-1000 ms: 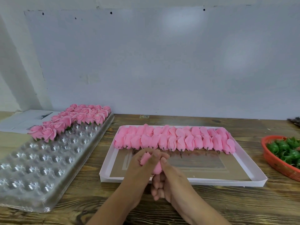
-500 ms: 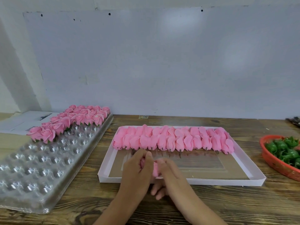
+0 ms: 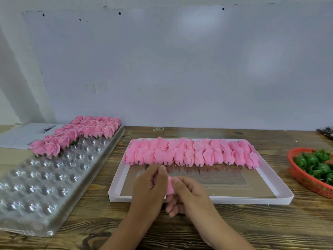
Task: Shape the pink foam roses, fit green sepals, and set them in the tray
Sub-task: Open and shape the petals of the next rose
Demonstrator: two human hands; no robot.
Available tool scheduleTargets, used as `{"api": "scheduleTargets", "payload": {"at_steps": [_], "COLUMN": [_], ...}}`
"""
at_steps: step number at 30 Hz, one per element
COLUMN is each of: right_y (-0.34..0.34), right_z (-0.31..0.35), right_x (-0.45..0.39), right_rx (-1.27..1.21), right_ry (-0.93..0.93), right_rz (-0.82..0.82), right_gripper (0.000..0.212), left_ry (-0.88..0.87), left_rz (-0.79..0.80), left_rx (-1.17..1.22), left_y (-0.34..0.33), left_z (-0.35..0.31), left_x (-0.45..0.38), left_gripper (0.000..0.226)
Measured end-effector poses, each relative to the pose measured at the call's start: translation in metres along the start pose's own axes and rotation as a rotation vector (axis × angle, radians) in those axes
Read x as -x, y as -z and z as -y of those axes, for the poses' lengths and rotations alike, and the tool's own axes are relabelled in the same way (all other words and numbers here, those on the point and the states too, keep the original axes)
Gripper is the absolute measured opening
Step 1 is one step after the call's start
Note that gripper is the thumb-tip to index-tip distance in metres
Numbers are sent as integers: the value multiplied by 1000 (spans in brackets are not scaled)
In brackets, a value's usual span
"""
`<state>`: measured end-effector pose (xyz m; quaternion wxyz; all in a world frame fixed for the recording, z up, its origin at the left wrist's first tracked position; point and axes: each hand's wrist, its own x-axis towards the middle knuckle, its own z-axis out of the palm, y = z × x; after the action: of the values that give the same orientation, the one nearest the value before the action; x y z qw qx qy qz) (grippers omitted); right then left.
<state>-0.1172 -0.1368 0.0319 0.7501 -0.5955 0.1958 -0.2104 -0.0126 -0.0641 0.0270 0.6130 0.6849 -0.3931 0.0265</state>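
**Inspector A:** The bench was a dark-grained wooden table (image 3: 252, 230) set against a pale, bare wall (image 3: 180, 69). Where did the work piece lie?

**Inspector B:** One pink foam rose bud (image 3: 170, 185) was held between both hands above the near edge of the white cardboard box (image 3: 261, 199). The left hand (image 3: 150, 184) was curled round its left part; the right hand (image 3: 189, 192) pinched its right part with thumb and forefinger. Most of the bud was hidden, so its long axis could not be judged.

**Inspector A:** And the next stations?

**Inspector B:** The green sepals (image 3: 315, 163) sat in a red basket (image 3: 310, 184) well to the right, nearer the right hand. The clear blister tray (image 3: 45, 186), with finished roses (image 3: 81, 134) along its far rows, lay to the left, nearer the left hand. In my judgement shaping was not yet done.
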Motion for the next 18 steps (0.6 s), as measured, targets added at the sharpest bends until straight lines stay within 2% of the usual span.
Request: {"api": "scheduleTargets", "payload": {"at_steps": [6,10,12,15,17,18], "right_y": [2,2,3,15,40,56], "right_z": [1,0,2,14,33,46], "right_x": [0,0,0,2,3,4], "right_rx": [-99,-38,-4,271,539,595], "right_ry": [-22,-24,-36,71,198,223], "right_rz": [19,17,13,-95,-257,-340], "right_gripper": [27,27,28,19,15,18], "left_ry": [-18,-23,2,73,107,113], "left_rz": [24,-29,-54,-70,-75,-78], "left_rx": [47,25,26,32,45,50], "left_y": [0,1,0,0,1,2], "left_z": [-1,-1,1,5,8,9], "left_x": [3,2,1,-2,-5,-6], "left_gripper": [34,47,45,40,41,43]}}
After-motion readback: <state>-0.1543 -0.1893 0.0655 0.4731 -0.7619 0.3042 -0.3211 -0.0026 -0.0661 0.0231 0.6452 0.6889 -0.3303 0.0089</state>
